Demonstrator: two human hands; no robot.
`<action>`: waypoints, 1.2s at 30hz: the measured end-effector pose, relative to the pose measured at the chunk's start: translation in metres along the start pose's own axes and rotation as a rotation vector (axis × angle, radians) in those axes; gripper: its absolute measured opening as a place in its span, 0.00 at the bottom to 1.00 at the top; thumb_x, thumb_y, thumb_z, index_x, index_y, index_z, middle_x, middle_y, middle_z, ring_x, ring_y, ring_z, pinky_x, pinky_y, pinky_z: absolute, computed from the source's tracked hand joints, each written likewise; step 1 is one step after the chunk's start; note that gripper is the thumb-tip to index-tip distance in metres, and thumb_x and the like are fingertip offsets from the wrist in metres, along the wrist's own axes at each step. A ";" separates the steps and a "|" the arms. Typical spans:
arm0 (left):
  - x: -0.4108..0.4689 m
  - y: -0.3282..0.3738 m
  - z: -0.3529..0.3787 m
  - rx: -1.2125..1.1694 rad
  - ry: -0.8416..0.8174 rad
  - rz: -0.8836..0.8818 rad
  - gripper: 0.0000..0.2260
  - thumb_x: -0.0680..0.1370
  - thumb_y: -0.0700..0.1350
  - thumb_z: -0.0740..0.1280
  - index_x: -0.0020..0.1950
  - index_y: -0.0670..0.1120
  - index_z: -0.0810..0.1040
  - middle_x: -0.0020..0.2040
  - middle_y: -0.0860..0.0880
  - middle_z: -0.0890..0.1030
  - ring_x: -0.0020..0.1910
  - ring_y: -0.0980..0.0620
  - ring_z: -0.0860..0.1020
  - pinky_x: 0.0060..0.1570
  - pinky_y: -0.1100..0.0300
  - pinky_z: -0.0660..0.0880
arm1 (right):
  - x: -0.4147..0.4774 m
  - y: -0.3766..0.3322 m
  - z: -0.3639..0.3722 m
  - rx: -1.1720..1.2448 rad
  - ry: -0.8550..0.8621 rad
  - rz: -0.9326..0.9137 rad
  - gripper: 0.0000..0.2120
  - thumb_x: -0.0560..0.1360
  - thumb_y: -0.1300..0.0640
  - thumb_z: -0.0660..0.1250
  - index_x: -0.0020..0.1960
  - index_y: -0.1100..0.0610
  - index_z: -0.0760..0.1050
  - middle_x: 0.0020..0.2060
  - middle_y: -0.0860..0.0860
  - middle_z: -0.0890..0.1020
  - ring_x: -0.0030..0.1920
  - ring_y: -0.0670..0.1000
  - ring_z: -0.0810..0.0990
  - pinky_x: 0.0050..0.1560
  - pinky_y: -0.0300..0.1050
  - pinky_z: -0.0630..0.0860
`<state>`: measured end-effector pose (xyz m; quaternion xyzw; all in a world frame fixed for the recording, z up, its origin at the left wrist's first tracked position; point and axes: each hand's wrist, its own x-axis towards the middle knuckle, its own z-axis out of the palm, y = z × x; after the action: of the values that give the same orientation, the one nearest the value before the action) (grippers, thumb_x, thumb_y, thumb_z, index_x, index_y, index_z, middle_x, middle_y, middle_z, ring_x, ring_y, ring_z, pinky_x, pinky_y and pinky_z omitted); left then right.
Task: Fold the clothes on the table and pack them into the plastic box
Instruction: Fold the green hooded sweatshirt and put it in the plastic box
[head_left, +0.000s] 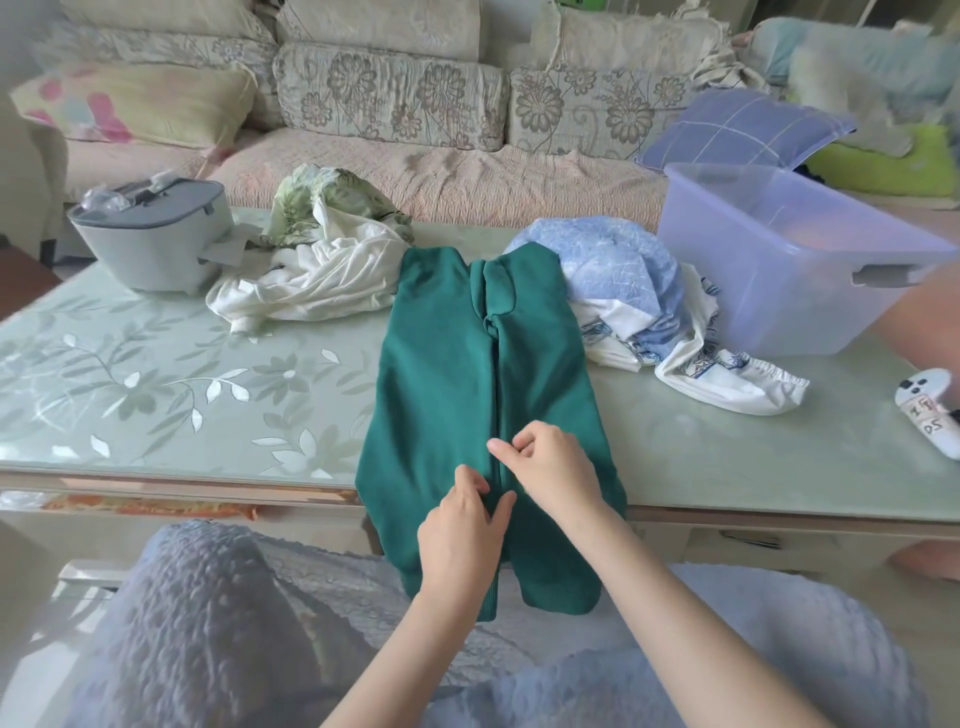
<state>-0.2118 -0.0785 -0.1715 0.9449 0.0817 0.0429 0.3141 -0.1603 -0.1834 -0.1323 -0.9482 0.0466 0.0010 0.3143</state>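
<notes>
1. The green sweatshirt (441, 374) lies lengthwise on the leaf-patterned table (156, 374). Its 2 sides are folded in to meet down the middle, and its ribbed hem hangs over the near edge.
2. The left hand (462, 535) pinches the fabric beside the middle line between thumb and fingers.
3. The right hand (550, 467), fingers curled, grips the opposite folded edge, just beside the left.
4. The translucent plastic box (779, 249) stands open-topped at the table's far right. Whether it holds anything cannot be told.
5. Against the box lies a blue-and-white clothes heap (639, 306).
6. A white-and-floral clothes heap (322, 249) lies left of the sweatshirt.
7. A grey lidded case (150, 234) sits far left, closed, with its contents hidden.
</notes>
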 end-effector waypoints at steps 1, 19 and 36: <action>0.002 0.000 -0.001 0.014 -0.002 -0.003 0.15 0.78 0.61 0.59 0.51 0.50 0.64 0.42 0.53 0.79 0.44 0.49 0.79 0.36 0.58 0.64 | 0.003 -0.006 0.003 -0.057 -0.009 0.011 0.15 0.74 0.44 0.66 0.44 0.56 0.76 0.39 0.49 0.81 0.41 0.55 0.79 0.40 0.45 0.72; 0.009 0.003 -0.008 0.145 -0.006 0.110 0.11 0.81 0.52 0.55 0.57 0.46 0.65 0.44 0.49 0.81 0.45 0.44 0.80 0.35 0.57 0.64 | -0.008 0.020 -0.010 0.119 0.083 -0.166 0.08 0.76 0.60 0.63 0.48 0.52 0.80 0.47 0.46 0.81 0.44 0.49 0.79 0.49 0.47 0.76; 0.008 -0.013 -0.008 -0.061 0.191 0.188 0.10 0.76 0.41 0.65 0.56 0.42 0.72 0.54 0.45 0.73 0.54 0.44 0.72 0.50 0.54 0.68 | -0.050 0.103 -0.024 0.669 0.060 0.301 0.16 0.74 0.65 0.70 0.58 0.64 0.68 0.42 0.55 0.79 0.38 0.47 0.77 0.31 0.29 0.72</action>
<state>-0.2071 -0.0624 -0.1727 0.9301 0.0211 0.1641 0.3279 -0.2195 -0.2758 -0.1727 -0.7751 0.1926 0.0041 0.6018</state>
